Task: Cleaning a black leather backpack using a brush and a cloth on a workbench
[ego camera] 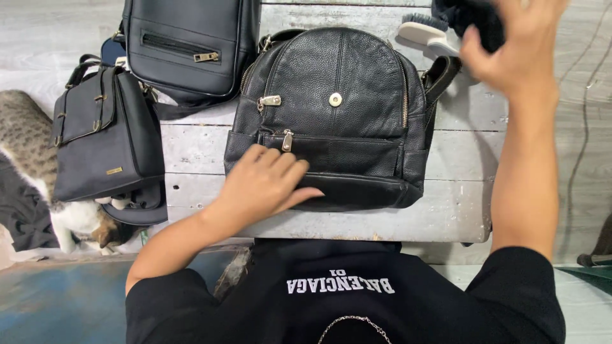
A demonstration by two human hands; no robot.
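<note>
Head view puts the black leather backpack [331,114] at the centre of our whitewashed plank table [459,191], lying face up, its lower edge close to the near table edge. Our left hand [264,185] lies flat on the lower front pocket, fingers spread apart and closing on nothing, pinning the bag in place. Our right hand [510,44] is raised at the far right corner, fingers loosely open beside a dark cloth [475,19]; we cannot tell whether it touches the cloth. A white-backed brush [424,32] lies just left of that, touching the backpack's strap.

We judge the step to be steadying the bag while cleaning gear is reached for; a next move calls for a firm grip on cloth or brush and a steady left palm.

Room is tight on the left: a black satchel [105,137] overhangs the table edge, a black zip bag [191,44] sits beyond it, and a tabby cat [38,165] stands below. The right side offers bare planks.
</note>
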